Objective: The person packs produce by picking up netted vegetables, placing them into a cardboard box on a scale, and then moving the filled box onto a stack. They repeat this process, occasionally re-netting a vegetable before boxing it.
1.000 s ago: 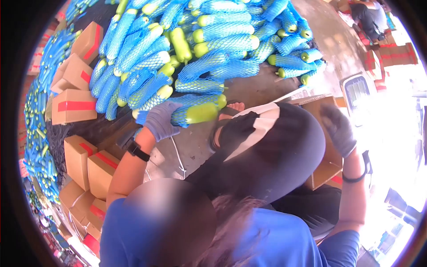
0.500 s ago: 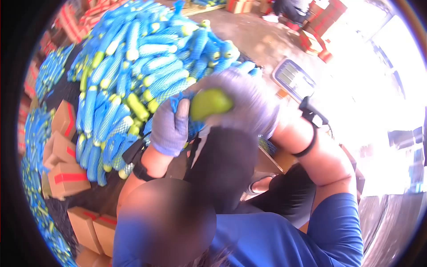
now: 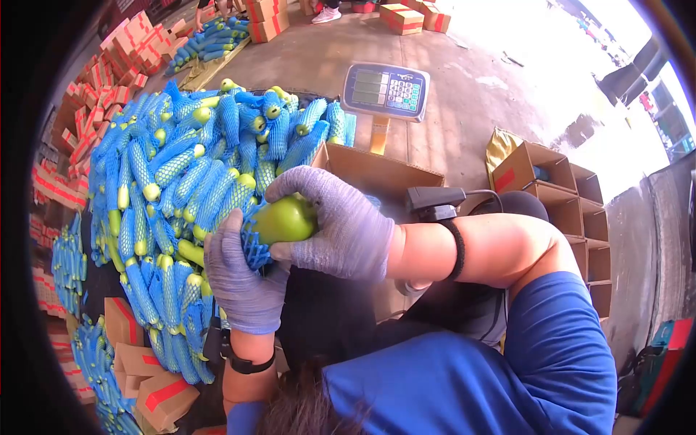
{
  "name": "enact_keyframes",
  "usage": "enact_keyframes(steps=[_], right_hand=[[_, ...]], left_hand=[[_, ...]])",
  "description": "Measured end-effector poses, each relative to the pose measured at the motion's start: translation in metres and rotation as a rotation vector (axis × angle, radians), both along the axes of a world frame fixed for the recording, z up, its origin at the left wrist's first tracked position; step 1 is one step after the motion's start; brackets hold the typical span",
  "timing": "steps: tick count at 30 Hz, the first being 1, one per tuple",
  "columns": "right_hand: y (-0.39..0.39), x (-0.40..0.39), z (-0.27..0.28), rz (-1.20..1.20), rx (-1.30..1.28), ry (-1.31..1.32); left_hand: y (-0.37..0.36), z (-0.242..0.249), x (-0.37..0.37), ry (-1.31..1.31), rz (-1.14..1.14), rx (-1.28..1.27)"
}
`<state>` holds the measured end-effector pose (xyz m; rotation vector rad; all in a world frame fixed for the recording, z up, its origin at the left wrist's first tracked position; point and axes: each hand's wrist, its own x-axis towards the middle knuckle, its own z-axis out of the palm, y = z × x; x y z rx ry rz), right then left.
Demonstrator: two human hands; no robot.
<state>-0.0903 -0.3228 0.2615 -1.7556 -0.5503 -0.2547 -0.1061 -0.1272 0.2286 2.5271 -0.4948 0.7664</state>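
Observation:
Between my two gloved hands is a light green gourd (image 3: 288,220), its smooth rounded end bare and facing up. A blue foam net sleeve (image 3: 254,243) wraps its lower left side. My right hand (image 3: 341,226) curls around the gourd's right side, fingers over the top and thumb below. On the left, my left hand (image 3: 245,279) grips the netted part, thumb pointing up. The gourd's far end is hidden. Beside my left hand lies a large heap of gourds (image 3: 177,174), most of them in blue nets.
A scale display (image 3: 386,90) stands ahead, behind an open cardboard box (image 3: 380,170). Open boxes (image 3: 554,185) are stacked at right. Closed boxes with red tape (image 3: 163,399) lie at lower left, more at far left. Another person's shoe (image 3: 326,14) shows at the top.
My view has turned, bringing the scale and stacked boxes into clearer sight. My right hand, blurred before, now grips the gourd steadily. Both hands sit lower and further left in view.

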Motion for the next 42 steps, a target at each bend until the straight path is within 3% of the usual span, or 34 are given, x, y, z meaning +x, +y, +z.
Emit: enact_keyframes(steps=[1, 2, 3, 6, 7, 8, 13, 16, 20, 22, 24, 26, 28, 30, 38, 40, 41, 42], right_hand=[[0.000, -0.002, 0.005, 0.004, 0.004, 0.003], [-0.001, -0.004, 0.010, 0.012, 0.004, 0.188], [-0.001, -0.006, 0.013, 0.021, 0.003, 0.372], [-0.004, -0.002, 0.007, 0.061, 0.130, 0.504], [-0.001, -0.002, 0.003, 0.173, 0.441, 0.712], [-0.002, -0.002, 0.005, 0.170, 0.516, 0.773], [0.003, 0.000, -0.026, 0.309, 0.631, 0.592], [0.010, -0.009, -0.027, 0.258, 0.172, 0.185], [0.012, -0.009, -0.022, 0.338, -0.102, 0.236], [0.021, -0.006, -0.028, 0.237, 0.002, 0.307], [0.016, 0.002, -0.035, 0.227, -0.117, 0.261], [0.022, -0.001, -0.043, 0.238, -0.125, 0.219], [0.030, -0.003, -0.046, 0.252, -0.147, 0.006], [0.041, -0.001, -0.046, 0.291, -0.185, -0.087], [0.060, 0.005, -0.045, 0.341, -0.122, -0.041], [0.062, 0.004, -0.042, 0.317, -0.155, -0.028], [0.063, 0.004, -0.042, 0.315, -0.159, -0.022], [0.062, 0.004, -0.043, 0.306, -0.165, -0.015]], left_hand=[[0.002, -0.004, 0.006, -0.111, 0.008, 0.073], [0.001, -0.004, 0.010, -0.223, 0.016, 0.145], [-0.003, -0.001, 0.013, -0.237, 0.009, 0.138], [-0.014, 0.008, 0.022, -0.298, -0.043, 0.224], [-0.021, 0.013, 0.022, -0.295, -0.035, 0.240], [-0.027, 0.020, 0.022, -0.298, -0.066, 0.237], [-0.030, 0.012, 0.039, -0.377, -0.149, 0.223], [-0.013, 0.004, 0.028, -0.392, -0.147, 0.173], [0.037, -0.017, -0.029, -0.214, -0.040, 0.105], [0.065, -0.045, -0.056, -0.121, 0.069, 0.131], [0.091, -0.071, -0.075, 0.357, 0.199, 0.208], [0.110, -0.141, -0.081, 0.431, 0.326, 0.235], [0.125, -0.173, -0.073, 0.488, 0.435, 0.260], [0.136, -0.184, -0.053, 0.720, 0.518, 0.284], [0.168, -0.307, 0.042, 0.749, 0.500, 0.385], [0.178, -0.341, 0.034, 0.315, 0.577, 0.488], [0.181, -0.346, 0.024, 0.295, 0.605, 0.497], [0.183, -0.327, 0.004, 0.384, 0.608, 0.314]])
